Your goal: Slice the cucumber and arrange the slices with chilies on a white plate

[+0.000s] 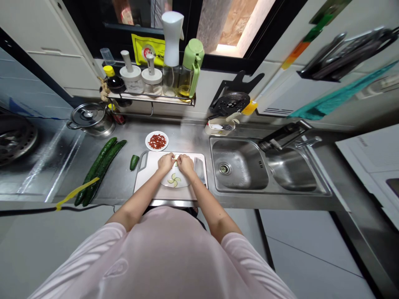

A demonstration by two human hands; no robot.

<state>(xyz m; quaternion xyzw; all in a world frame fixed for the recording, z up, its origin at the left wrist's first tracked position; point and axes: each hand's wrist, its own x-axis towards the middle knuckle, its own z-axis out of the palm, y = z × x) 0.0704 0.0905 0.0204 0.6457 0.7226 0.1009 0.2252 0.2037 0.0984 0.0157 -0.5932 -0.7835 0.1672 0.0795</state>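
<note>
Both hands meet over the far part of a white plate (pixel 183 181) on a white cutting board (pixel 145 176). My left hand (pixel 166 162) has its fingers pinched together; what they hold is too small to make out. Close beside it, my right hand (pixel 185 163) is pinched too, its fingertips near a small pale green piece. Thin cucumber slices (pixel 174 180) lie in a curved flower-like pattern on the near part of the plate. A cleaver blade (pixel 200 168) rests on the board's right side. A cut cucumber piece (pixel 134 162) lies left of the board.
Two long cucumbers (pixel 101 168) lie at the left, crossed by a yellow strap (pixel 76 191). Behind the board stands a plate of red bits (pixel 157 141). A lidded pot (pixel 93 120) is back left, a sink (pixel 241 164) right, and a bottle rack (pixel 156 98) above.
</note>
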